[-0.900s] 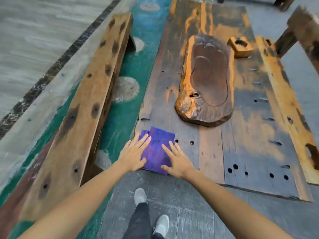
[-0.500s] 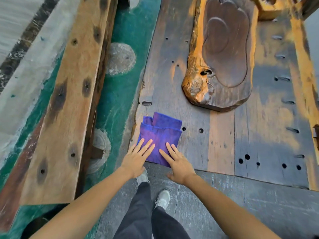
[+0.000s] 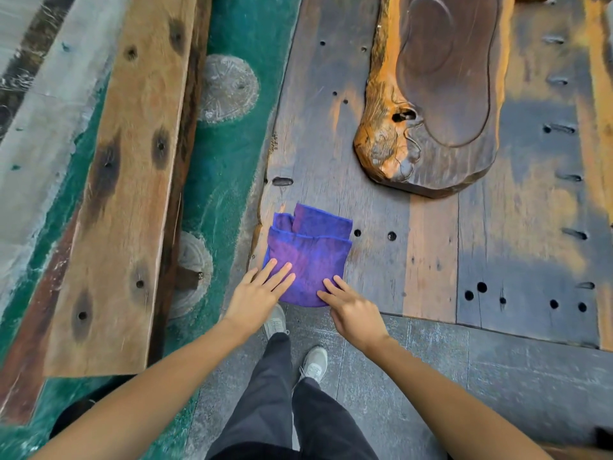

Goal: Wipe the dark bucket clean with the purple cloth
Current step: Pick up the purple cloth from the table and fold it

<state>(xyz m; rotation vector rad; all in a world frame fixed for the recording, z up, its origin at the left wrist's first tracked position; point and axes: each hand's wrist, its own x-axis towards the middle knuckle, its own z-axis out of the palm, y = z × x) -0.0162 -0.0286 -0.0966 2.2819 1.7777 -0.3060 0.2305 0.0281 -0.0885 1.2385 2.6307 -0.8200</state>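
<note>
A: We've got the purple cloth (image 3: 306,257) folded at the near corner of the wooden table (image 3: 431,260), left hand (image 3: 257,293) and right hand (image 3: 353,310) flat on it, fingers spread, pinching nothing. No bucket in sight.

B: We should gather all the layers before lifting. Compared to a second ago, our hands sit nearer the cloth's near edge.
</note>
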